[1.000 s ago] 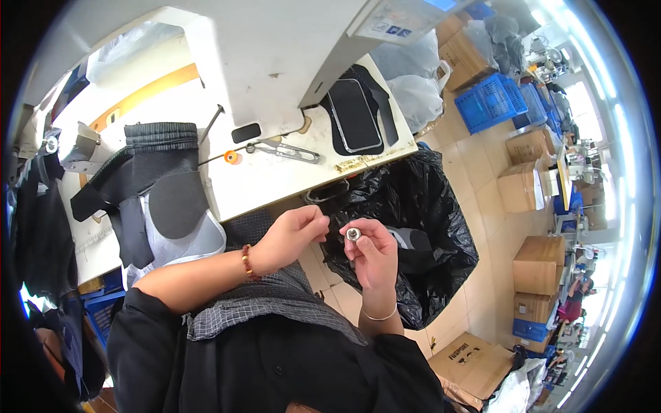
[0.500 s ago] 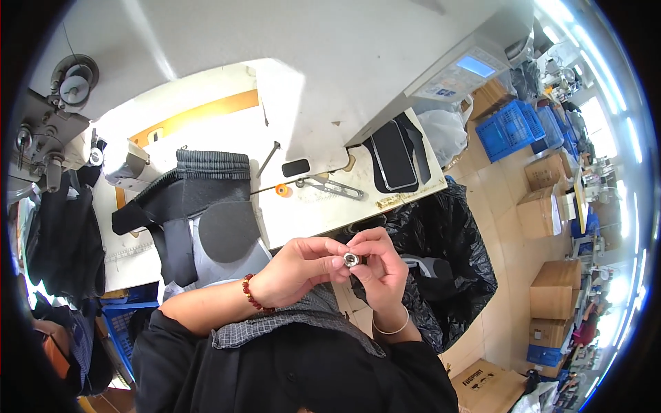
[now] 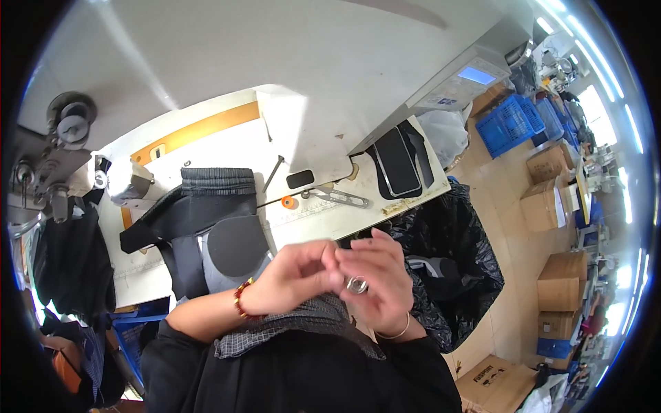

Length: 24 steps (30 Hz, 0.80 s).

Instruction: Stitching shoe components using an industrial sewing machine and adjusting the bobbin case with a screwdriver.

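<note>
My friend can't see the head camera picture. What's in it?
A person's left hand and right hand are close together, the right holding a small metal piece. Beyond, black-and-grey cloth and an orange ring lie on a white table; a black plastic bag is at right.

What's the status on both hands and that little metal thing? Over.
Right hand holding small metal piece. Left hand right beside it, fingers bunched; exact contact blurred. Nothing seen blocking either.

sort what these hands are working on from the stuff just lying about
In use:
small round metal part, in the right hand
left hand, fingertips close to it

Seemingly just lying about:
orange round piece
slotted metal tool
black-and-grey garment
blue crate
</note>
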### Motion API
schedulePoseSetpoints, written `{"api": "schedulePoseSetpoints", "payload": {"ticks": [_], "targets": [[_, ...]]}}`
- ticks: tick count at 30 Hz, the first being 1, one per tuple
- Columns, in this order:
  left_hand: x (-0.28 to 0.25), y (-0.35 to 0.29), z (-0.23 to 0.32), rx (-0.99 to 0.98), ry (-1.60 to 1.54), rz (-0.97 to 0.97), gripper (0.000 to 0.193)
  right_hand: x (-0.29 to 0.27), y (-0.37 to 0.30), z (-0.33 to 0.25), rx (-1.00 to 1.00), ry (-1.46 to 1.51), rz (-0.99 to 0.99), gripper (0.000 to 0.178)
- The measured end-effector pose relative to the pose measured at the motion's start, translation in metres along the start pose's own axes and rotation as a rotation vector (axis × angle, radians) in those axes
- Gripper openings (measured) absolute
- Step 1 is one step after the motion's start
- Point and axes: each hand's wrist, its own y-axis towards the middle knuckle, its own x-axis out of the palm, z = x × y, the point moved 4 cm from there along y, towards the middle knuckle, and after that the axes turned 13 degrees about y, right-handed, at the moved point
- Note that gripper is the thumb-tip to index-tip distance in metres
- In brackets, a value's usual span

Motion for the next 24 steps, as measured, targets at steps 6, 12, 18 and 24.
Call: {"api": "schedulePoseSetpoints", "payload": {"ticks": [6, 12, 18, 24], "targets": [[-0.027, 0.016, -0.031, -0.039, 0.537, 0.323, 0.01, 0.015, -0.024, 0.06, 0.42, 0.6, 0.334, 0.026], [-0.049, 0.001, -0.037, -0.083, 0.506, 0.432, 0.007, 0.022, -0.009, 0.053, 0.213, 0.065, 0.144, 0.032], [-0.056, -0.011, -0.023, 0.064, 0.319, 0.452, 0.014, 0.04, 0.014, 0.044, 0.04, -0.178, 0.035, 0.042], [-0.064, -0.02, -0.017, 0.141, 0.206, 0.46, 0.024, 0.066, 0.027, 0.036, -0.097, -0.375, -0.083, 0.043]]}}
